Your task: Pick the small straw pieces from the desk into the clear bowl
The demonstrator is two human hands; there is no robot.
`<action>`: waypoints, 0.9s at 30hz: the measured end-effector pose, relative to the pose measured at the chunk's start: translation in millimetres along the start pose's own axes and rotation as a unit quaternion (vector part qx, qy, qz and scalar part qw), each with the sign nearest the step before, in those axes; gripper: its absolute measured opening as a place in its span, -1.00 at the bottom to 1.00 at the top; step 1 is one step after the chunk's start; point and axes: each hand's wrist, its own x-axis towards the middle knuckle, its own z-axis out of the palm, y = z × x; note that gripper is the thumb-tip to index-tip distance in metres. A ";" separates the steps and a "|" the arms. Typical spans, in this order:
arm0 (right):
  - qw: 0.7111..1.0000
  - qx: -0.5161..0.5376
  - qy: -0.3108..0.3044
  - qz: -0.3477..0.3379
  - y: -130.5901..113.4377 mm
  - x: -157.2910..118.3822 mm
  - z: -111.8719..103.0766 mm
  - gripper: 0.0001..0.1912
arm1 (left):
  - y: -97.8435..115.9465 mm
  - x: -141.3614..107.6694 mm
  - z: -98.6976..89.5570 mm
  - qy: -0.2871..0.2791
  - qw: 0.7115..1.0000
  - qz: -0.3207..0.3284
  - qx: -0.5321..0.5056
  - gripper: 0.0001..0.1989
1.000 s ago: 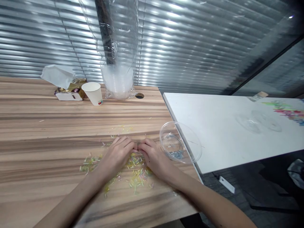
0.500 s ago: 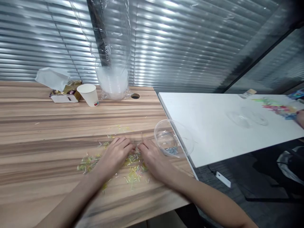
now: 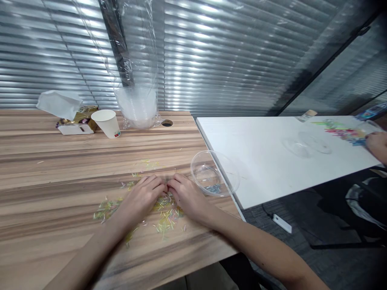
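My left hand (image 3: 145,196) and my right hand (image 3: 188,196) meet over the wood-grain table (image 3: 60,173), fingertips pinched close together. Whatever lies between the fingers is too small to make out. Beneath and around them are scattered small thin sticks (image 3: 166,219), mostly yellow, some pink, green and pale. Another heap of these sticks (image 3: 105,209) lies left of my left forearm. Just right of my right hand stands a clear plastic bowl (image 3: 222,161), reaching over the seam between the tables. Some bluish sticks (image 3: 213,188) rest in its bottom.
A tissue box (image 3: 75,127), a paper cup (image 3: 107,124) and bagged clear bowls (image 3: 137,106) stand at the back. On the white table (image 3: 256,169) lie clear lids (image 3: 305,145) and coloured sticks (image 3: 341,131), beside another person's hand (image 3: 377,145). A power strip (image 3: 281,223) is on the floor.
The view has shifted slightly, moving most things a little left. My hands have drawn closer until their fingertips meet. The other person's hand shows more at the right.
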 end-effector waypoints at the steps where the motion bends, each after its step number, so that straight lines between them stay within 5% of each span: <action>1: 1.000 -0.001 -0.003 0.001 -0.5 0.7 -0.7 -0.83 | 0.3 -0.1 -0.2 -0.004 1.000 0.002 0.005 -0.83; 16: 0.995 -0.092 -0.026 -0.010 -10.8 -8.0 -4.2 -0.80 | 3.7 -2.8 -5.0 -0.036 0.997 -0.014 0.061 -0.80; 27: 0.995 -0.086 -0.007 -0.047 -11.6 -12.4 -7.1 -0.84 | -0.6 -9.6 -9.3 0.031 0.998 -0.052 -0.030 -0.78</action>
